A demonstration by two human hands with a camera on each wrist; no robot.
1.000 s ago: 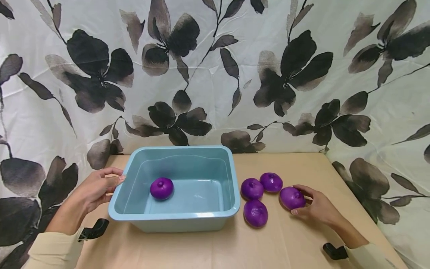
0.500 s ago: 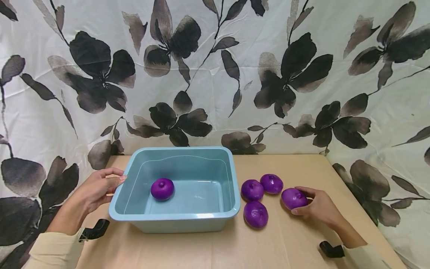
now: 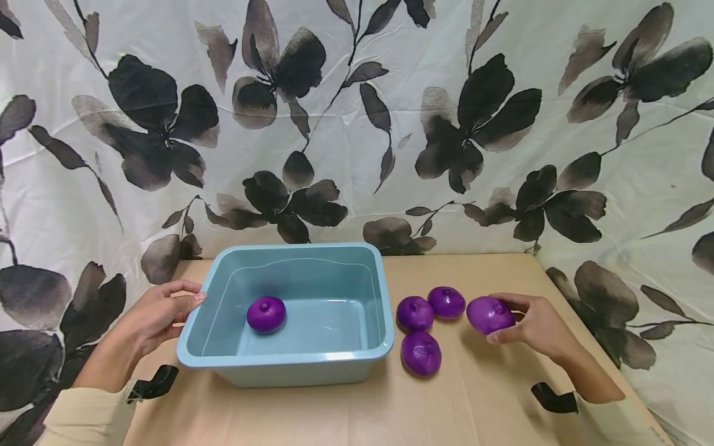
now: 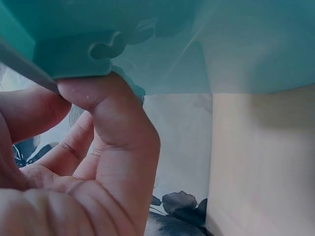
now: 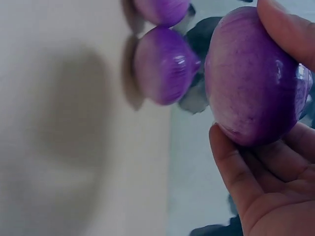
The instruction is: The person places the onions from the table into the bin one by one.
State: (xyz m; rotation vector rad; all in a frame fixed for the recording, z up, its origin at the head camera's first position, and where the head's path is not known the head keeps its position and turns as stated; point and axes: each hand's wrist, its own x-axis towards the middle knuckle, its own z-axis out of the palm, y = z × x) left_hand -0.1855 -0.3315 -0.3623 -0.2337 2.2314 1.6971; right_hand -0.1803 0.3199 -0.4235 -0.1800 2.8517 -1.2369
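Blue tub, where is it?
In the head view, the blue tub stands left of centre on the table, between the left hand and three purple onions.

Tabletop setup, room type unclear, floral cloth backdrop [image 3: 401,99], pale table [image 3: 446,409]

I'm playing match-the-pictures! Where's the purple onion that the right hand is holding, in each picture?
Head: the onion is right of the middle, in the right hand.
Left wrist: not in it.
Right wrist: upper right, big and close.
All three show the flowered cloth.

2 dim wrist views, perhaps slightly soft
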